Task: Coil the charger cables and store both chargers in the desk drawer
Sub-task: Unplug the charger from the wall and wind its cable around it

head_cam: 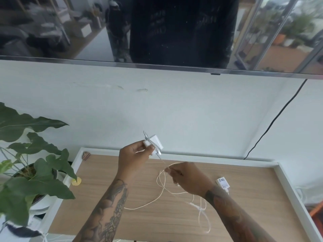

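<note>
A light white charger is gripped above the desk's far edge by the left hand; its limp, tangle-prone cable is pinched by the right hand's fingers and best gathered in loops.

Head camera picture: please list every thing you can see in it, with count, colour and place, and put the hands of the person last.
charger adapter in hand: 1, white, raised above the desk's far edge
charger cable: 1, white, hangs from the held adapter, loose loops on the desk
second charger adapter: 1, white with dark writing, on the desk beside the right forearm
desk: 1, wood top with white frame, against the wall
potted plant: 1, green leaves, left of the desk
television: 1, dark screen, on the wall above
black cable: 1, runs down the wall at right
left hand: 1, grips the adapter
right hand: 1, pinches the cable
</note>
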